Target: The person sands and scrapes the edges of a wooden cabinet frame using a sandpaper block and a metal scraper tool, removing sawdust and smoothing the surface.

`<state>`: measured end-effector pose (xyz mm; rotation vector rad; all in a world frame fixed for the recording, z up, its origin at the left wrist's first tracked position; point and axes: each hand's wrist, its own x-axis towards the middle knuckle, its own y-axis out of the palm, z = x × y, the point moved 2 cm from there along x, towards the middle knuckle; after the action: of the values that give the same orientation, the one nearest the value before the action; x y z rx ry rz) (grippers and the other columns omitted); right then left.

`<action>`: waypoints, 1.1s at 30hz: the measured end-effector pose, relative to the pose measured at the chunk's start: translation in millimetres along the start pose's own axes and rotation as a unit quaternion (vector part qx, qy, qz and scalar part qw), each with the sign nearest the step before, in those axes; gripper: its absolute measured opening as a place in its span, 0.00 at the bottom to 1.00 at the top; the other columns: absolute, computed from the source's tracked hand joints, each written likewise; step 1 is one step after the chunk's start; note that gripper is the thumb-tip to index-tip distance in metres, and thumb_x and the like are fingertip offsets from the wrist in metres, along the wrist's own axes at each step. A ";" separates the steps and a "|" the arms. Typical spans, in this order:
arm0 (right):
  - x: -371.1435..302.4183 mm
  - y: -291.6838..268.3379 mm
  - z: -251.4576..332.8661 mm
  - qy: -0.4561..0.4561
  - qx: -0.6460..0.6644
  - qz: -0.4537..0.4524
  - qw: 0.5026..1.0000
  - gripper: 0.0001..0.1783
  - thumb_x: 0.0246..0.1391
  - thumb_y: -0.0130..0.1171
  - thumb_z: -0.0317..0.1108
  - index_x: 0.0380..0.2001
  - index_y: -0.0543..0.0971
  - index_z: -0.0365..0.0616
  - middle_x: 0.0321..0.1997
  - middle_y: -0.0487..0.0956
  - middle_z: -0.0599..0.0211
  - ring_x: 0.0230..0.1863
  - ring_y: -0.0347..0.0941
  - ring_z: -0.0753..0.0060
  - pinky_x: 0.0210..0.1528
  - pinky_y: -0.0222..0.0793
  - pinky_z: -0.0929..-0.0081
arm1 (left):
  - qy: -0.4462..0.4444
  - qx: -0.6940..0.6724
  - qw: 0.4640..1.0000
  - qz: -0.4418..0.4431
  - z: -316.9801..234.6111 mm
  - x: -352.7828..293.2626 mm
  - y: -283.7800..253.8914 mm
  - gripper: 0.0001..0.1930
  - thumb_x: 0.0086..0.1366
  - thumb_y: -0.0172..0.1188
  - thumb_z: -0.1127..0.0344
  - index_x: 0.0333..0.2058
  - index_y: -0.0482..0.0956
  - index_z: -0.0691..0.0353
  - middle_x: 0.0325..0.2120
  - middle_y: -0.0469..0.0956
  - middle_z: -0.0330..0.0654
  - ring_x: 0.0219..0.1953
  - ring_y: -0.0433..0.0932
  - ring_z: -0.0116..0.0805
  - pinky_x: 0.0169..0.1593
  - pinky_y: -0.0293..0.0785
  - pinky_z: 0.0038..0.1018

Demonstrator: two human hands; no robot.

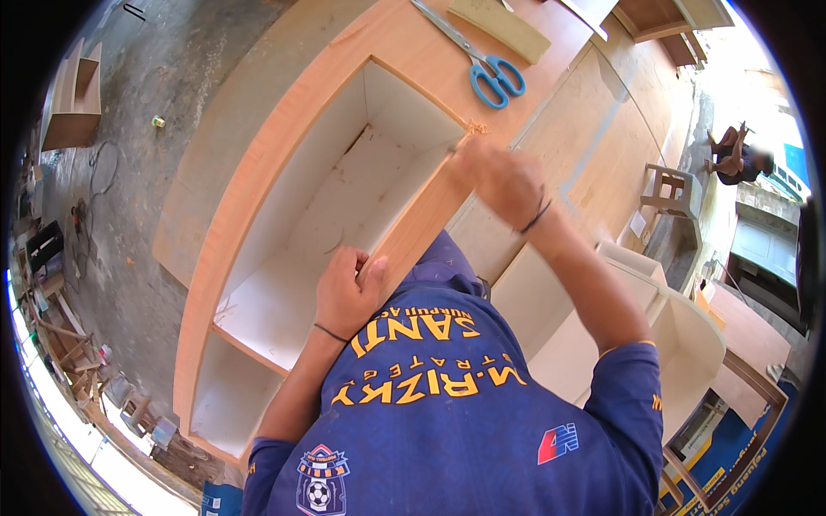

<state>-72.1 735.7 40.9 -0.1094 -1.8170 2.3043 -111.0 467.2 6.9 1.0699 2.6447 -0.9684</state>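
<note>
An open wooden cabinet [284, 215] with a wood-grain rim and white inner walls lies in front of me, split by a divider into a large and a smaller compartment. My left hand [348, 292] is closed over its near edge, fingers inside and thumb on the rim. Close to the far right corner of that same edge is my right hand [503, 181], fist-like and smeared by motion. Whatever it grips is too blurred to name. Curly wood shavings [476, 127] sit at the corner by it. Scissors [490, 77] with blue handles lie just beyond.
A yellowish strip of board [501, 27] lies past the scissors. At right stand a small stool [671, 191] and pale cabinet pieces [680, 335]. Another person [742, 159] crouches at the far right. A wooden box unit [73, 99] and a loose cable [101, 172] are on the left floor.
</note>
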 end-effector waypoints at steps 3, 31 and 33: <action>-1.0 9.2 -11.6 -0.041 0.049 -0.051 0.997 0.11 0.63 0.52 0.41 0.30 0.72 0.47 0.21 0.78 0.61 0.24 0.77 0.54 0.23 0.69 0.61 | 0.018 -0.002 1.000 -0.003 3.1 -0.5 1.9 0.16 0.66 0.56 0.55 0.34 0.74 0.64 0.29 0.75 0.51 0.31 0.76 0.49 0.35 0.72 0.37; -11.0 17.0 24.2 0.021 -0.057 0.061 0.996 0.04 0.55 0.54 0.36 0.32 0.77 0.52 0.31 0.81 0.66 0.29 0.79 0.65 0.29 0.73 0.64 | -0.163 -0.457 0.869 -0.097 38.4 -3.7 -11.4 0.22 0.73 0.41 0.49 0.51 0.68 0.61 0.34 0.74 0.35 0.37 0.69 0.25 0.41 0.64 0.25; 8.3 -2.4 17.6 0.049 -0.115 0.100 0.987 0.06 0.55 0.53 0.36 0.35 0.77 0.50 0.33 0.81 0.64 0.32 0.80 0.66 0.29 0.74 0.65 | -0.160 -0.466 0.864 -0.105 35.2 -2.4 -12.8 0.22 0.73 0.42 0.48 0.51 0.68 0.61 0.34 0.74 0.35 0.37 0.69 0.25 0.42 0.63 0.25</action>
<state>-83.1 721.2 48.0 -0.4515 -2.0991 2.1566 -121.7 437.5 -13.3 0.3478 2.4447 0.1776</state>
